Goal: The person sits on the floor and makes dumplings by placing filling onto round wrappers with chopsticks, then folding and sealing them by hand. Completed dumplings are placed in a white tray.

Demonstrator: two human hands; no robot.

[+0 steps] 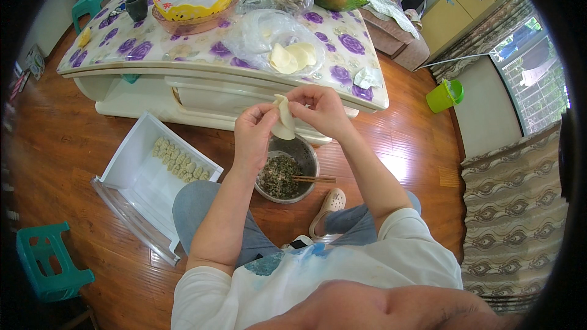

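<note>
Between both hands I hold a pale dumpling wrapper (285,121), partly folded, above a metal bowl (311,156). My left hand (253,133) pinches its left edge, while my right hand (321,109) grips the upper right edge. Whether filling lies inside the wrapper is hidden. The bowl on the floor contains chopped green filling (279,176), with wooden chopsticks (316,178) resting across its right rim. To the left stands a white drawer-like bin (146,192) with rows of shaped dumplings (176,160) along its far side. More round wrappers (293,57) lie on a plastic bag (252,32) on the table.
The flower-patterned table (183,52) spans the far side, bearing a pink basket (192,23), a dark cup (137,7), a green fruit bowl (341,0) and crumpled tissue (367,78). A teal stool (55,261) stands lower left; a lime-green bin (441,97) is at right.
</note>
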